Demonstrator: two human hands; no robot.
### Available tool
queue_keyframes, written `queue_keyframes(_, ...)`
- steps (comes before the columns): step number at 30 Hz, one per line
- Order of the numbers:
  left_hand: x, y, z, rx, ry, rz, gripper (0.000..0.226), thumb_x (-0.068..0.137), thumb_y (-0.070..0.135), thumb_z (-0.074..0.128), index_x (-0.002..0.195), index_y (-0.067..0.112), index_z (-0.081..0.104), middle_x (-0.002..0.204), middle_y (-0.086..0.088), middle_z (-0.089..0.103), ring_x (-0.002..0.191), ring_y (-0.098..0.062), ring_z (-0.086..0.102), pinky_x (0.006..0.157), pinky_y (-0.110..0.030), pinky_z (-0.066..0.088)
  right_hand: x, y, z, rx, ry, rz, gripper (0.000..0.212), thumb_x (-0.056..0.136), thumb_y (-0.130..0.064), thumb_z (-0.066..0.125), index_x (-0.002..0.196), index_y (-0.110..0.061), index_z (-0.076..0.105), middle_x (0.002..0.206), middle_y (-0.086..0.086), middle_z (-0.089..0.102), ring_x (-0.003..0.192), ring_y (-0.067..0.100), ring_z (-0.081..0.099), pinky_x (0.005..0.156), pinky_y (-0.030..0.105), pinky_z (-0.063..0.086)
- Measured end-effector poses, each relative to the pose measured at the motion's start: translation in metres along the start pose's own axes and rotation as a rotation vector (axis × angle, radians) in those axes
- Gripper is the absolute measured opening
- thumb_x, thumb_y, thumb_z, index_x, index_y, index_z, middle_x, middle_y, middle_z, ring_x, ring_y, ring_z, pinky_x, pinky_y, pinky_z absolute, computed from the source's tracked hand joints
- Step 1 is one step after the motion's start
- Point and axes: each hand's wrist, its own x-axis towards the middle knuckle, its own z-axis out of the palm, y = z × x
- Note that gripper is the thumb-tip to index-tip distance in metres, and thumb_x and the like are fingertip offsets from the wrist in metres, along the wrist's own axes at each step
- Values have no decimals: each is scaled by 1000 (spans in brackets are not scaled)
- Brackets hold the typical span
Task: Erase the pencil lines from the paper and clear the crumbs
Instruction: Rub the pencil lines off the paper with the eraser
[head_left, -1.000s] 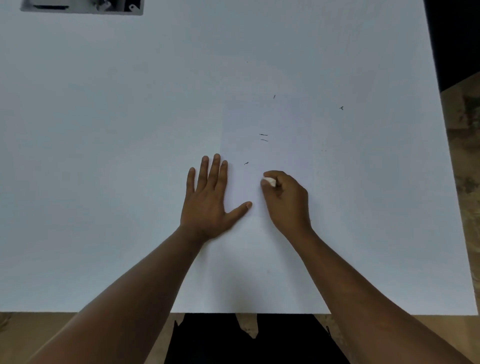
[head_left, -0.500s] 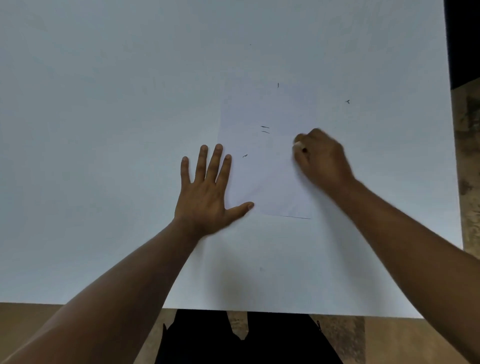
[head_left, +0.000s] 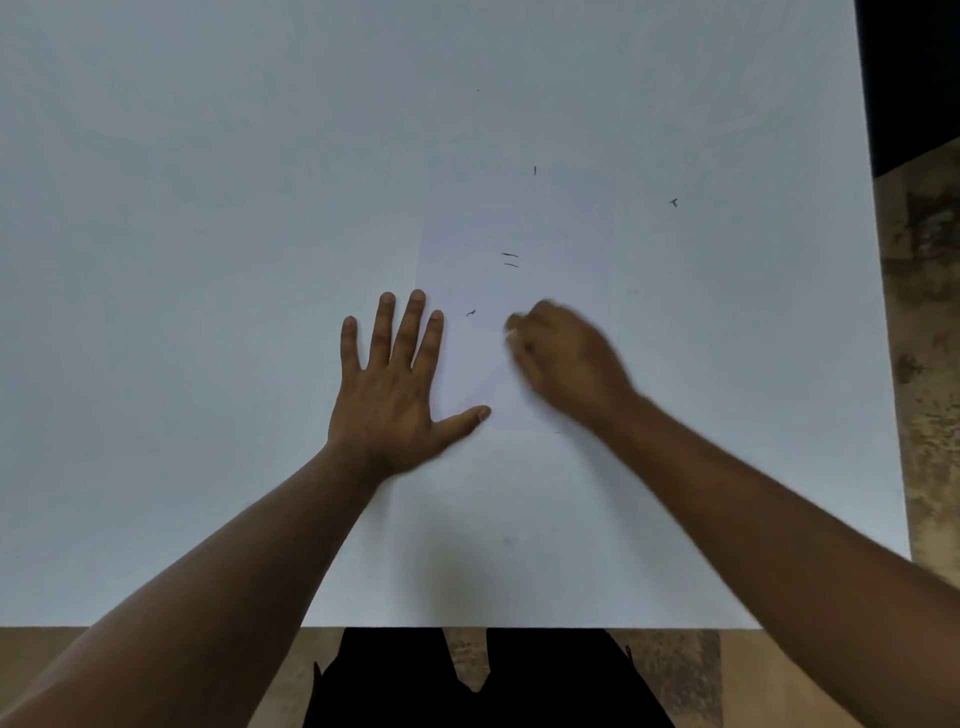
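A white sheet of paper (head_left: 519, 223) lies on the white table (head_left: 208, 208). My left hand (head_left: 395, 384) lies flat with spread fingers on the paper's left edge, its thumb on the sheet. My right hand (head_left: 563, 356) is blurred with motion over the paper's lower middle, its fingers curled round a small white eraser (head_left: 511, 335) that barely shows at the fingertips. Short dark crumbs (head_left: 510, 260) lie on the sheet above the hands. One more crumb (head_left: 471, 313) sits beside my left fingertips.
Stray dark crumbs lie on the table beyond the sheet, one (head_left: 674, 202) to the right and one (head_left: 535, 170) near the paper's top edge. The table's near edge (head_left: 519, 626) and right edge border a brown floor (head_left: 924, 364).
My right hand swung out to the paper's right side and has come back left and down to the lower middle. My left hand stayed pressed in place.
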Motion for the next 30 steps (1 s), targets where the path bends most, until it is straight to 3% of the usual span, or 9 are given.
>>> queue_keyframes(3,-1,1,-2,1,-8,-5,110,87,92,18,166,16,3,173,-6,-13,158,-29,-19,125,-64,-3,7,46,-28,-72,129,239,16,94,-15,54,93,-10,70,82,10,58,72,29,60,65,34,49)
queue_keyframes(6,-1,0,-2,-4,-6,-7,110,87,92,17,166,16,3,173,-5,-14,158,-29,-19,125,-64,-3,13,48,-33,-38,120,343,17,92,-15,57,99,-10,71,83,11,58,71,29,60,66,30,46)
queue_keyframes(8,-2,1,-1,-3,-5,-8,110,88,91,16,166,15,2,173,-6,-14,158,-29,-19,125,-63,-2,17,24,-24,1,112,336,19,91,-17,58,103,-10,72,86,13,62,76,31,63,68,31,46)
queue_keyframes(11,-1,-1,0,-8,17,-9,107,91,88,16,166,12,3,173,-7,-11,159,-28,-16,126,-63,0,23,-27,-1,91,119,141,23,92,-23,57,105,-11,73,88,9,65,78,27,64,70,33,48)
queue_keyframes(16,-2,-1,4,-11,74,9,98,97,77,23,164,6,10,174,-11,0,160,-29,-6,126,-61,5,31,-58,27,94,12,-29,21,94,-19,54,100,-8,71,81,8,59,69,24,57,58,37,51)
queue_keyframes(21,-2,0,3,-5,52,-16,100,98,77,21,164,4,6,173,-10,-7,160,-28,-12,126,-61,3,38,12,-4,-50,144,147,6,79,-1,65,75,-4,66,71,14,57,62,31,60,60,31,40)
queue_keyframes(24,-2,0,2,-9,47,-13,100,98,76,21,164,4,6,173,-10,-7,160,-29,-11,126,-62,3,36,60,-32,-28,181,440,23,90,-20,51,86,-8,70,75,11,59,72,29,58,65,31,39)
queue_keyframes(27,-2,0,1,4,30,-19,99,98,76,20,164,4,4,173,-10,-10,159,-29,-13,126,-61,3,38,45,-35,137,207,431,19,92,-18,61,101,-8,74,80,9,66,76,19,60,76,23,43)
queue_keyframes(30,-3,0,2,2,37,-15,97,99,75,20,164,5,4,173,-9,-10,159,-29,-13,126,-61,3,46,0,-19,249,175,367,14,91,-16,63,97,-9,75,84,9,69,79,22,63,74,23,42)
